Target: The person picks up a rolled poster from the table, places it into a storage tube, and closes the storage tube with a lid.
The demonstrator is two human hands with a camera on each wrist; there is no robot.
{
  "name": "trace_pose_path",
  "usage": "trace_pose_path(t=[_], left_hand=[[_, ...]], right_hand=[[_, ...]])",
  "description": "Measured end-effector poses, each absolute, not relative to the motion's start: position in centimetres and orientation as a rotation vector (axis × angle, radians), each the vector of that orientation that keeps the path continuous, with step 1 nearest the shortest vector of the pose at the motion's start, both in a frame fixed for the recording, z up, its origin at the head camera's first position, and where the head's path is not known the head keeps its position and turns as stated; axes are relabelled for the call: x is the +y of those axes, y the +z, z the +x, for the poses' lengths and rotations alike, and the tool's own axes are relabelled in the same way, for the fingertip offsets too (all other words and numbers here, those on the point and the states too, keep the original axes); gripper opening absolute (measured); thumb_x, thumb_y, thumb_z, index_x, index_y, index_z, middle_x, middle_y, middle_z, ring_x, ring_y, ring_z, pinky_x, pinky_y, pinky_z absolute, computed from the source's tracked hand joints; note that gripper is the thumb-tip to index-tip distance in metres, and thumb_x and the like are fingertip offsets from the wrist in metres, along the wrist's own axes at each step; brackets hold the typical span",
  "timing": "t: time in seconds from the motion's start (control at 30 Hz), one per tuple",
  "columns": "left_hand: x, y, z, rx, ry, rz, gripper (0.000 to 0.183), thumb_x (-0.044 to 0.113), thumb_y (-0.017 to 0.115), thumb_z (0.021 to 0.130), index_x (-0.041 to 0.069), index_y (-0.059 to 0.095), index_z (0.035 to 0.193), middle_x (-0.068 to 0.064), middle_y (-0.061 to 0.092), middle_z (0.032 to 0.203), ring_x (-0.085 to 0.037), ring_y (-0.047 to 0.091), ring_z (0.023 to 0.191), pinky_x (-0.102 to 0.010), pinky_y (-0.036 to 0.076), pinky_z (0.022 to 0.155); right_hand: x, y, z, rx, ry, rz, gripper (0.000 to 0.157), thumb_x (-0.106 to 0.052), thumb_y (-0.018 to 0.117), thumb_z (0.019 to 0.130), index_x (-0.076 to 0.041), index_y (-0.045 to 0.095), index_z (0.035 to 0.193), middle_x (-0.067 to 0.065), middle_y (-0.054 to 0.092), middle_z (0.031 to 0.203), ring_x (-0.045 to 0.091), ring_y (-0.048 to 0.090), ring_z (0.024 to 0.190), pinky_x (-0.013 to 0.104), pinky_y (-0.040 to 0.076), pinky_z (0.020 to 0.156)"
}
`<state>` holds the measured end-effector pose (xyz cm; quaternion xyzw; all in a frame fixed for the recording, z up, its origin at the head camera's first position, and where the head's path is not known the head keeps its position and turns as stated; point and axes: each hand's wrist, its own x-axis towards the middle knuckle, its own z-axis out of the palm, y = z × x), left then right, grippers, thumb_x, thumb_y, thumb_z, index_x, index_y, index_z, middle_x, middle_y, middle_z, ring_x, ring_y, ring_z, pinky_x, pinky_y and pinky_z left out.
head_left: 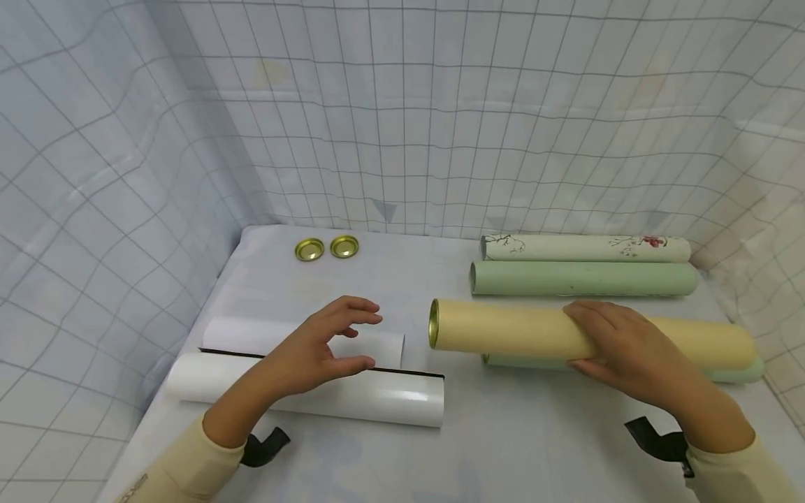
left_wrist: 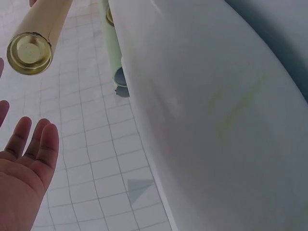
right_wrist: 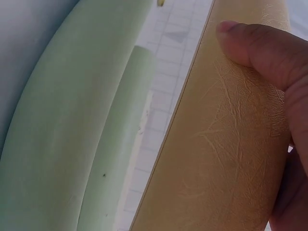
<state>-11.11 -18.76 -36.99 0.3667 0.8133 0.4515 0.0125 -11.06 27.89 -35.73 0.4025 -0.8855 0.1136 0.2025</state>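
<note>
My right hand [head_left: 619, 346] grips a tan cardboard tube [head_left: 509, 327] around its middle, holding it above a pale green roll [head_left: 541, 362]. In the right wrist view the thumb lies across the tube's creased paper surface [right_wrist: 216, 139]. A gold metal cap [left_wrist: 30, 52] closes the tube's near end in the left wrist view. To the left, my left hand [head_left: 321, 346] hovers with parted, slightly bent fingers and holds nothing. Below it lie a white paper roll [head_left: 251, 335] and a glossy white roll [head_left: 377, 398] with a black edge.
Two round gold lids [head_left: 309, 249] lie at the back left of the white-covered table [head_left: 402, 279]. At the back right are another green roll [head_left: 585, 278] and a white roll with a branch-and-flower print [head_left: 578, 249]. Checked cloth [head_left: 402, 119] hangs around the table.
</note>
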Motion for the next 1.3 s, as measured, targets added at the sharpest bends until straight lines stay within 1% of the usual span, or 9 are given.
trace_pose_path(t=[0.3, 0.33, 0.4, 0.47, 0.53, 0.6, 0.9, 1.1, 1.3], left_hand=[[-20.8, -37.2, -11.3, 2.524, 1.327, 0.997, 0.050, 0.019, 0.081, 0.085, 0.019, 0.059, 0.131, 0.003, 0.050, 0.137, -0.019, 0.053, 0.122, -0.042, 0.054, 0.090], [-21.0, -37.3, -11.3, 2.523, 1.321, 0.980, 0.051, 0.020, 0.081, 0.085, 0.019, 0.059, 0.131, 0.004, 0.050, 0.137, -0.020, 0.053, 0.122, -0.041, 0.054, 0.090], [-21.4, -37.5, -11.4, 2.524, 1.302, 0.947, 0.051, 0.021, 0.081, 0.085, 0.020, 0.059, 0.131, 0.004, 0.050, 0.137, -0.021, 0.053, 0.121, -0.041, 0.054, 0.091], [-21.8, -37.7, -11.5, 2.532, 1.270, 0.923, 0.051, 0.023, 0.081, 0.085, 0.020, 0.059, 0.131, 0.004, 0.050, 0.137, -0.020, 0.053, 0.121, -0.041, 0.054, 0.091], [-22.2, -37.8, -11.6, 2.540, 1.234, 0.904, 0.050, 0.023, 0.081, 0.085, 0.019, 0.059, 0.131, 0.003, 0.050, 0.137, -0.021, 0.054, 0.121, -0.041, 0.054, 0.091], [-22.6, -37.8, -11.7, 2.550, 1.198, 0.886, 0.049, 0.026, 0.080, 0.086, 0.018, 0.060, 0.130, 0.002, 0.050, 0.138, -0.023, 0.055, 0.120, -0.041, 0.054, 0.090], [-23.6, -37.4, -11.7, 2.566, 1.142, 0.802, 0.050, 0.031, 0.079, 0.086, 0.013, 0.061, 0.130, 0.000, 0.050, 0.139, -0.026, 0.055, 0.120, -0.045, 0.052, 0.092], [-24.1, -37.4, -11.8, 2.615, 1.069, 0.789, 0.050, 0.031, 0.079, 0.087, 0.013, 0.062, 0.129, 0.000, 0.050, 0.139, -0.026, 0.055, 0.120, -0.043, 0.052, 0.094], [-24.6, -37.3, -12.2, 2.636, 1.008, 0.801, 0.051, 0.032, 0.079, 0.087, 0.011, 0.061, 0.130, -0.002, 0.051, 0.138, -0.026, 0.055, 0.122, -0.043, 0.051, 0.096]], right_hand=[[30.4, -35.9, -13.1, -2.578, 0.326, 1.087, 0.078, -0.068, 0.035, 0.095, 0.000, 0.057, 0.125, 0.011, 0.064, 0.110, 0.032, 0.062, 0.098, 0.048, 0.047, 0.084], [30.7, -36.0, -13.4, -2.587, 0.320, 1.089, 0.076, -0.068, 0.040, 0.094, 0.000, 0.057, 0.125, 0.011, 0.064, 0.110, 0.032, 0.063, 0.097, 0.048, 0.047, 0.083], [31.3, -36.0, -13.9, -2.613, 0.307, 1.091, 0.072, -0.063, 0.063, 0.088, -0.001, 0.056, 0.125, 0.010, 0.064, 0.109, 0.031, 0.063, 0.097, 0.047, 0.048, 0.083], [31.7, -36.1, -14.4, -2.648, 0.294, 1.087, 0.071, -0.047, 0.083, 0.077, -0.002, 0.056, 0.125, 0.009, 0.065, 0.109, 0.030, 0.064, 0.097, 0.047, 0.048, 0.083], [32.2, -36.2, -14.8, -2.692, 0.287, 1.069, 0.074, -0.026, 0.092, 0.066, -0.002, 0.056, 0.125, 0.009, 0.065, 0.109, 0.030, 0.064, 0.096, 0.047, 0.049, 0.082], [32.6, -36.3, -15.2, -2.748, 0.284, 1.031, 0.076, -0.019, 0.093, 0.062, -0.003, 0.056, 0.125, 0.009, 0.065, 0.109, 0.029, 0.064, 0.097, 0.047, 0.049, 0.082], [34.6, -36.1, -16.8, -2.966, 0.248, 0.904, 0.070, -0.015, 0.090, 0.070, 0.002, 0.053, 0.127, 0.018, 0.064, 0.113, 0.039, 0.062, 0.102, 0.055, 0.049, 0.084], [35.0, -36.2, -18.1, -3.097, 0.214, 0.901, 0.069, -0.018, 0.086, 0.077, 0.002, 0.048, 0.132, 0.023, 0.061, 0.119, 0.041, 0.060, 0.108, 0.057, 0.048, 0.088], [34.9, -36.5, -19.1, -3.181, 0.151, 0.933, 0.068, -0.017, 0.085, 0.078, 0.001, 0.047, 0.132, 0.020, 0.062, 0.119, 0.037, 0.061, 0.105, 0.054, 0.049, 0.085]])
